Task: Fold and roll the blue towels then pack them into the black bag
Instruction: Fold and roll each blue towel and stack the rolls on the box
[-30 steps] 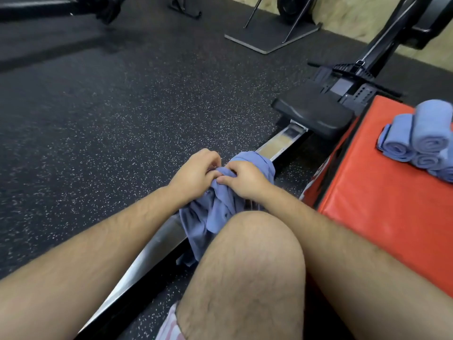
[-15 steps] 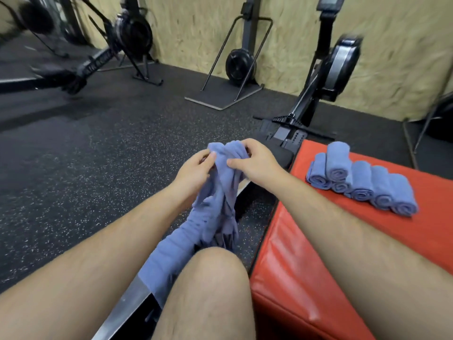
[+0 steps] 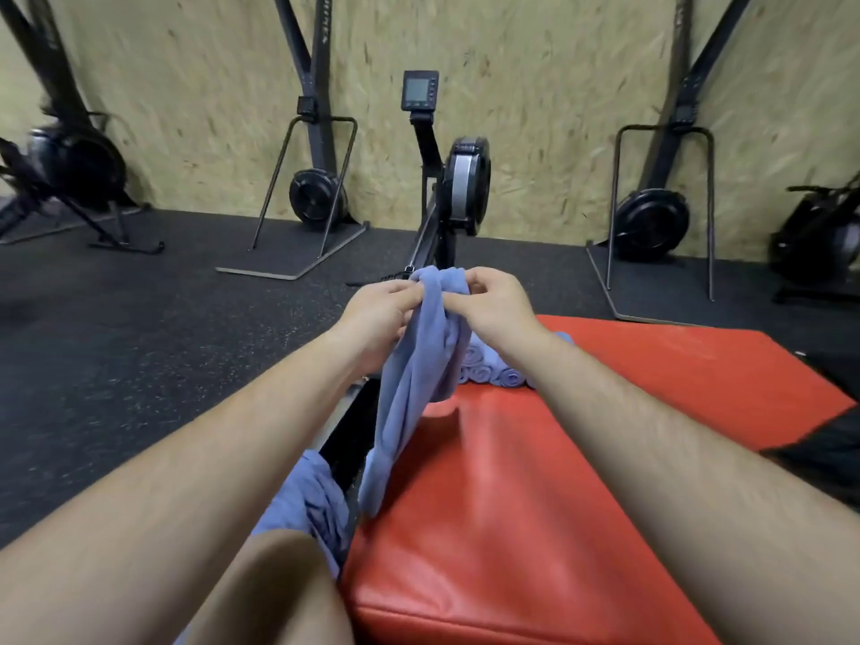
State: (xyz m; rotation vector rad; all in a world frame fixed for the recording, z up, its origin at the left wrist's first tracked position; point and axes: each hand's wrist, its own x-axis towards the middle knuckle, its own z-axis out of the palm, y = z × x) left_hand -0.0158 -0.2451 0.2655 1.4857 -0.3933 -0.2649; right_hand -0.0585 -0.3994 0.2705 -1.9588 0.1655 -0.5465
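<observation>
A crumpled blue towel [image 3: 409, 379] hangs in the air in front of me, its lower end trailing over the near left edge of the red pad [image 3: 535, 495]. My left hand [image 3: 377, 314] pinches its top edge from the left. My right hand [image 3: 493, 309] pinches the same edge from the right. More blue towel cloth [image 3: 307, 500] lies bunched by my knee. Several rolled blue towels [image 3: 488, 374] sit on the pad behind my right wrist, partly hidden. A dark shape [image 3: 823, 453] at the right edge of the pad may be the black bag.
A rowing machine [image 3: 460, 188] stands straight ahead, its rail running under my hands. Other black gym machines [image 3: 316, 197] line the wooden wall. Dark speckled rubber floor [image 3: 116, 342] spreads to the left. My bare knee [image 3: 274, 593] is at the bottom.
Both hands have lifted the towel up from knee height and shifted it right over the pad. My view has risen toward the wall.
</observation>
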